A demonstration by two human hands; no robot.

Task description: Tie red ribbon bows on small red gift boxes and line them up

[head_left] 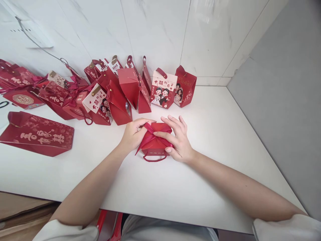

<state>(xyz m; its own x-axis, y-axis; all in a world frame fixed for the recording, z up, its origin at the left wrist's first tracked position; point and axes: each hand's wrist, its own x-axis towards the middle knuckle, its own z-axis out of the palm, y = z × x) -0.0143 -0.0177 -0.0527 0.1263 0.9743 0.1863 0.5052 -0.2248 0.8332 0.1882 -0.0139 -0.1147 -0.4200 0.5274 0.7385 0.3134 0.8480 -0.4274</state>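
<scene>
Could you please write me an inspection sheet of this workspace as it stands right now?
Surface: white matte table, bare on its right side.
Job's things: small red paper gift box tied with a red ribbon bow, red cord handle toward the person.
Clutter: row of red paper gift bags along the wall; cartoon-couple printed bag among them; flat red bag with gold lettering lying at left.
Grippers: left hand grips the box's left side; right hand pinches the ribbon, fingers spread.
Cables: thin grey cord on the wall, upper left.
Surroundings: white marble-look wall tiles; grey panel at right.
</scene>
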